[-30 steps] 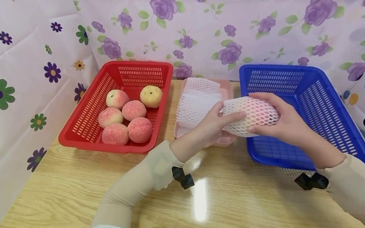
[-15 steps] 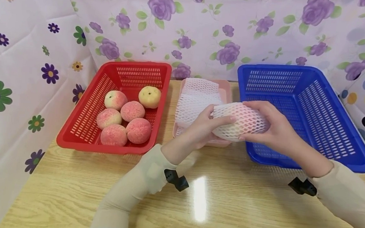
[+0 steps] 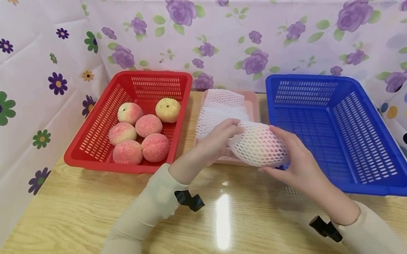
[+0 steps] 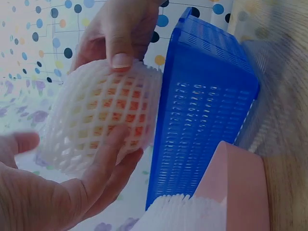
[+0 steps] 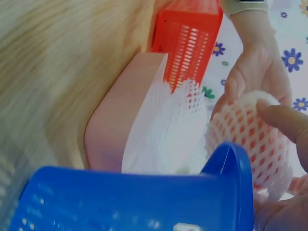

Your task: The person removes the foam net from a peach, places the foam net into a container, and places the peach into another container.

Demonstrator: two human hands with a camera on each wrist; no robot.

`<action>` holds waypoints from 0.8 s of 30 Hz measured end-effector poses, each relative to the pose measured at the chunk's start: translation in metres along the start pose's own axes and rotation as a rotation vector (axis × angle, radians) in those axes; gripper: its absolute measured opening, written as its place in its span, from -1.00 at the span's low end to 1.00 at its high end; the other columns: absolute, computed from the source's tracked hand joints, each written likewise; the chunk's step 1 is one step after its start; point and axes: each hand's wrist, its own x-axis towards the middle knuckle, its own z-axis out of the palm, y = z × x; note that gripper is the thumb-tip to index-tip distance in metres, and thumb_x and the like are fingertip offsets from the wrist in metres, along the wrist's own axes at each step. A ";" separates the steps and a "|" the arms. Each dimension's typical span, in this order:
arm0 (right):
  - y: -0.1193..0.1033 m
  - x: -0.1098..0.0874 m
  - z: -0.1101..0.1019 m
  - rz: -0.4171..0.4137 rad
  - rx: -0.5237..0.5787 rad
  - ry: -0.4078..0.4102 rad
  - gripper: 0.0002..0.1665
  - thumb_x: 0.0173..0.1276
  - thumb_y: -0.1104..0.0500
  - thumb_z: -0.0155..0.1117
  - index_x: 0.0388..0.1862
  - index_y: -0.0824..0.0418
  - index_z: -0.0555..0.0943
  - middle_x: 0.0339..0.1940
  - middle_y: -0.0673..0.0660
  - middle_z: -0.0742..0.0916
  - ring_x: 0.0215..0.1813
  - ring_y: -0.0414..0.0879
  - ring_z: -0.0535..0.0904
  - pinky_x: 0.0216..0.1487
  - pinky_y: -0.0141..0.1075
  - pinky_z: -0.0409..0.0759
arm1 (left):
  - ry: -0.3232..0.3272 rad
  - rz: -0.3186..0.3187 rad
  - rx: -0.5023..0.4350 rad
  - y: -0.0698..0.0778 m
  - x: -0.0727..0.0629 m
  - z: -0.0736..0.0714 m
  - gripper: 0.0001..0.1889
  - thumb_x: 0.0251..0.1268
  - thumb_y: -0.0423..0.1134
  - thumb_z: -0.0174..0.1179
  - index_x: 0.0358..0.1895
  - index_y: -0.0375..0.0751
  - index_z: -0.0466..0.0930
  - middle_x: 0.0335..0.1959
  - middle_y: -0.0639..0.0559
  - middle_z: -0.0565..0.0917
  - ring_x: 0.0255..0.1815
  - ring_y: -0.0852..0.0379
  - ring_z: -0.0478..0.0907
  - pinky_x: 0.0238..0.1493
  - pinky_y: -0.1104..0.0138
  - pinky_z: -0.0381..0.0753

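A peach in a white foam net [image 3: 260, 144] is held above the front of the pink box [image 3: 254, 103]. My right hand [image 3: 298, 159] grips its right end, and its thumb [image 5: 284, 118] lies on the mesh in the right wrist view. At the other end is my left hand [image 3: 216, 139]. Its fingers [image 4: 113, 154] lie fairly straight along the net in the left wrist view, while its blurred thumb [image 4: 24, 142] stands just off the mesh. Flat white foam nets [image 3: 222, 108] lie in the pink box, partly hidden by the left hand.
To the left stands a red basket [image 3: 115, 166] with several peaches [image 3: 156, 147] in it. A blue basket [image 3: 362, 188] is at the right, close to the right hand. All stand on a wooden table [image 3: 189, 228] before a flowered cloth [image 3: 224, 38].
Both hands have brought the netted peach left and nearer to me, away from over the blue basket's edge. The left thumb has drawn back from the top of the net.
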 end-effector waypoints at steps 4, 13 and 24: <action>-0.001 -0.003 0.006 0.048 0.015 0.050 0.15 -0.30 0.34 0.65 0.33 0.32 0.27 0.18 0.40 0.48 0.19 0.27 0.41 0.09 0.20 0.48 | 0.029 0.026 -0.049 0.000 -0.001 -0.001 -0.54 0.26 -0.37 -0.25 0.25 -0.34 0.19 -0.12 -0.10 0.47 -0.36 0.14 0.53 -0.30 0.26 0.65; -0.002 -0.008 0.020 0.163 0.113 0.105 0.15 -0.34 0.39 0.66 0.33 0.31 0.29 0.15 0.37 0.48 0.16 0.19 0.42 0.06 -0.08 0.53 | -0.015 0.218 0.053 -0.010 -0.011 -0.011 -0.73 0.41 -0.41 -0.09 0.11 -0.18 0.20 0.05 -0.24 0.47 -0.15 0.08 0.56 -0.22 0.16 0.68; -0.003 -0.009 0.028 0.168 0.325 0.165 0.15 -0.31 0.58 0.54 0.35 0.34 0.25 0.24 0.37 0.41 0.14 -0.40 0.33 0.03 -0.75 0.37 | -0.077 0.363 0.132 -0.013 -0.020 -0.020 -0.52 0.22 -0.50 0.02 0.25 -0.38 0.30 0.26 -0.26 0.32 -0.08 0.07 0.59 -0.10 0.18 0.68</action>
